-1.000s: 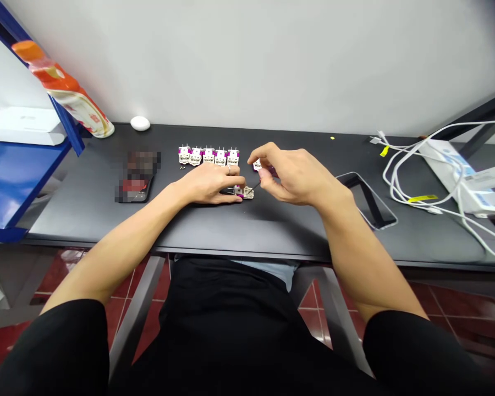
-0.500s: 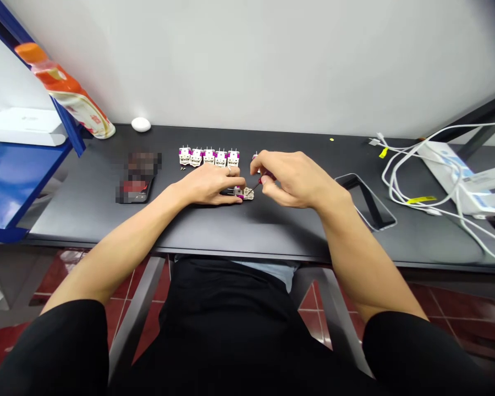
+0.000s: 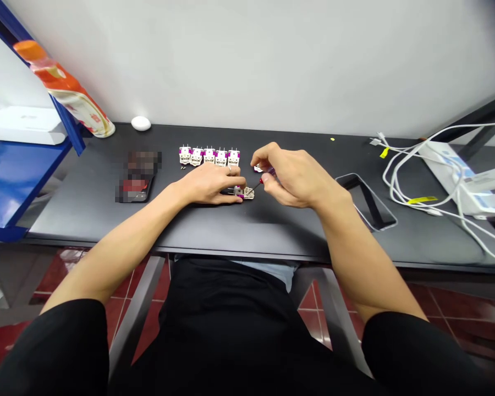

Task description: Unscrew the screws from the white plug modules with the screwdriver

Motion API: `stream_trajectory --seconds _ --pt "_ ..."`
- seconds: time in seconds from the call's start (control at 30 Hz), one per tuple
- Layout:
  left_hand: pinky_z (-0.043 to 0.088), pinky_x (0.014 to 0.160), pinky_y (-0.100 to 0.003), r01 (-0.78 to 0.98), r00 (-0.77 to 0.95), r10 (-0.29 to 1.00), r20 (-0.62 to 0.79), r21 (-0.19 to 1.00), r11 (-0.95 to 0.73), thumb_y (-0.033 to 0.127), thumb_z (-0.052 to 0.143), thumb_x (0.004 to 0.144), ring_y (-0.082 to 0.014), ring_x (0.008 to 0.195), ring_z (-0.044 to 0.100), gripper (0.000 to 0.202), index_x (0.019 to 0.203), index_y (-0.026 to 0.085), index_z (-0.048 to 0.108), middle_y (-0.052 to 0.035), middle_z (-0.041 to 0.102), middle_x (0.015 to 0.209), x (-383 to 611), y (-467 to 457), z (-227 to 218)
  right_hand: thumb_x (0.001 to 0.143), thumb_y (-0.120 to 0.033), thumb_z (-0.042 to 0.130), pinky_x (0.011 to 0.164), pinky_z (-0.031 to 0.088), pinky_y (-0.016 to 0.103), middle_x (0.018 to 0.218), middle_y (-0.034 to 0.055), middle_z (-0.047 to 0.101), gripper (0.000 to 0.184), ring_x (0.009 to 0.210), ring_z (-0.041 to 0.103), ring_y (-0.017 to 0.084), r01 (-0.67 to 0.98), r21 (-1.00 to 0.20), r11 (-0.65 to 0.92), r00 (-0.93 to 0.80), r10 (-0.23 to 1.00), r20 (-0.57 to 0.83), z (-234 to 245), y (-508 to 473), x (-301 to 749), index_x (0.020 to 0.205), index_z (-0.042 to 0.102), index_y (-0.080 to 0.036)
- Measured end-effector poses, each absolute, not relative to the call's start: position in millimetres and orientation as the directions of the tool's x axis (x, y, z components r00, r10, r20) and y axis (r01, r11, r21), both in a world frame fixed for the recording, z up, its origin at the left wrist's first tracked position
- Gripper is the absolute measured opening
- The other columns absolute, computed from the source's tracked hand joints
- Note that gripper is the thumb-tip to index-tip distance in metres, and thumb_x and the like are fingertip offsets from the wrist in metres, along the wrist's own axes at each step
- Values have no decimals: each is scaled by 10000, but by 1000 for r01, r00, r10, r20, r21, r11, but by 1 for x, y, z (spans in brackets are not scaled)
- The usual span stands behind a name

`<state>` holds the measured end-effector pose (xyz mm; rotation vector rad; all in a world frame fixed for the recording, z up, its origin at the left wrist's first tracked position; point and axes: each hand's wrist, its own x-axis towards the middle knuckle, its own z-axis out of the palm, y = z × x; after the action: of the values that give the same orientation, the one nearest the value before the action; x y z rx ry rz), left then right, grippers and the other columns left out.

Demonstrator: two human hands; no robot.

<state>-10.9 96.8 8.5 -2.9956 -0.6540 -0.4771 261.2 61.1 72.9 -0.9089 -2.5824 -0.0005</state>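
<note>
With thumb and fingers, my left hand (image 3: 209,183) pins a small white-and-purple plug-like part (image 3: 248,193) flat on the black table. My right hand (image 3: 291,175) is closed around a thin screwdriver (image 3: 260,181) with a red handle. The shaft slants down to the left, and its tip meets the white end of the held part. Behind my left hand stands a row of several similar white-and-purple parts (image 3: 209,156) with metal pins pointing up. Another such part (image 3: 258,168) is mostly hidden behind my right fingers. Tiny brass-coloured bits (image 3: 183,168) lie before the row's left end.
A dark phone (image 3: 137,179) lies at left, near a white rounded object (image 3: 141,124) and an orange bottle (image 3: 72,93). To the right are a clear-edged phone case (image 3: 367,202), tangled white cables (image 3: 394,176) and a white box (image 3: 457,176). The table's front edge (image 3: 247,255) runs before me.
My right-hand fingers have shifted slightly on the screwdriver, so more of the part behind them shows. My left hand and the held part stay in place.
</note>
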Motion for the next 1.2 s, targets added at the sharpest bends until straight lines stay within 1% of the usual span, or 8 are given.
stream_trajectory --seconds 0.13,0.23,0.5,0.57,0.73,0.87,1.0,1.2 --pt "381 628 -321 414 864 405 298 36 -909 499 678 1130 -181 757 699 316 1257 237 800 -85 809 1199 -11 97 9 1083 -279 446 664 382 346 920 79 798 263 750 697 244 653 -77 754 -688 632 356 73 61 261 1221 655 -199" --pt "392 635 -326 411 862 404 305 44 -910 488 687 1126 -183 759 701 305 1266 242 799 -81 809 1189 -11 97 9 1127 -271 393 662 363 346 910 77 794 290 737 680 230 657 -62 752 -686 629 367 71 61 260 1163 674 -209" --pt "384 616 -342 405 867 396 303 34 -914 474 687 1125 -182 749 713 286 1247 237 791 -79 814 1193 -11 97 8 953 -160 479 726 436 371 1023 92 799 332 810 668 262 593 -134 794 -712 594 373 71 61 262 1194 699 -225" --pt "386 619 -340 408 864 397 308 33 -913 476 693 1122 -186 758 717 284 1245 239 790 -79 814 1186 -11 97 8 979 -193 484 728 434 374 1030 97 804 302 812 675 267 605 -132 785 -711 607 355 73 60 262 1193 694 -226" --pt "391 629 -328 413 861 404 307 38 -910 494 692 1119 -186 762 713 304 1250 240 795 -82 810 1169 -11 98 7 1095 -268 424 659 368 351 861 58 769 273 696 645 235 663 -126 738 -669 659 343 74 60 261 1194 674 -217" --pt "369 622 -329 408 863 399 310 37 -912 504 681 1130 -182 737 687 317 1251 236 800 -82 805 1146 -11 98 7 1042 -193 429 681 416 336 892 45 773 293 692 646 214 610 -177 772 -687 627 367 73 60 262 1233 649 -212" --pt "340 613 -327 407 863 395 315 32 -913 488 696 1128 -183 732 685 302 1241 230 804 -87 804 1151 -11 97 8 961 -181 479 718 451 343 1004 66 792 326 801 692 236 582 -174 794 -707 600 376 75 61 263 1238 648 -221" --pt "369 632 -330 407 865 394 312 23 -913 487 698 1127 -182 758 704 300 1250 232 797 -78 808 1192 -11 97 8 1120 -292 413 663 377 342 831 44 751 269 669 634 229 653 -123 747 -683 651 331 72 62 262 1177 667 -219"
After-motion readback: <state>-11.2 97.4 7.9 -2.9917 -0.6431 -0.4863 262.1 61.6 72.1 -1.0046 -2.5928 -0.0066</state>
